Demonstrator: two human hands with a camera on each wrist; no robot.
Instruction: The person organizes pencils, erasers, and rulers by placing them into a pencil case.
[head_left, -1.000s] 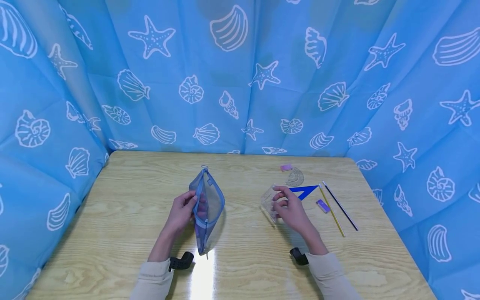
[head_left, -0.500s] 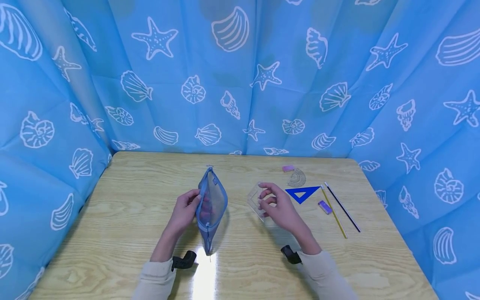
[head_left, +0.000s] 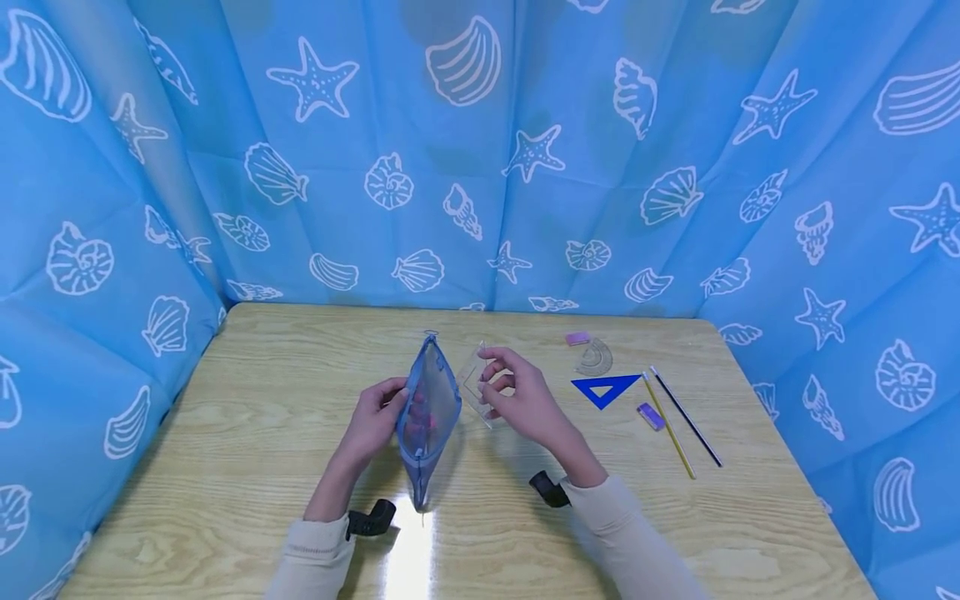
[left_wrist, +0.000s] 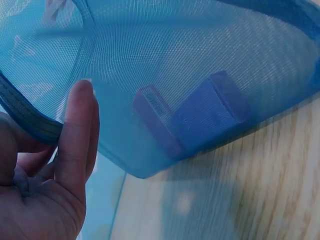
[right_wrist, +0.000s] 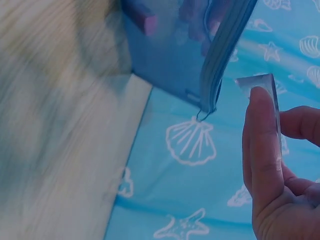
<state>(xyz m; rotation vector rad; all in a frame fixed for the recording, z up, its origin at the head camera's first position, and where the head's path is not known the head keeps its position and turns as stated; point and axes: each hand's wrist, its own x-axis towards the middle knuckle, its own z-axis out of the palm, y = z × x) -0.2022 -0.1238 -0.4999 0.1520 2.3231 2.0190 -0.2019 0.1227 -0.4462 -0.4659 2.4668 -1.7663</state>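
Observation:
My left hand (head_left: 375, 421) pinches the near-left rim of a blue mesh zip pouch (head_left: 447, 398), which stands upright with its mouth open. Through the mesh in the left wrist view, a purple block (left_wrist: 206, 106) and a slimmer pinkish piece (left_wrist: 154, 116) lie at the pouch's bottom. Between the thumb and fingers of my right hand (head_left: 525, 406) is a clear set square (head_left: 471, 382), held upright just right of the pouch's mouth. In the right wrist view, the set square (right_wrist: 260, 81) appears partly behind the fingertips, apart from the pouch (right_wrist: 167, 67).
Farther right on the wooden table (head_left: 247, 433) lie a blue set square (head_left: 618, 385), a clear protractor (head_left: 595, 358), a pink eraser (head_left: 577, 338) and a purple eraser (head_left: 650, 416). A yellow pencil (head_left: 670, 429) and a dark pencil (head_left: 686, 417) lie beside them. Patterned curtains (head_left: 450, 150) surround the table.
My right hand has carried the clear set square leftward, up to the pouch, uncovering the blue set square. The left hand and pouch have shifted slightly right, and the pouch's mouth has turned somewhat.

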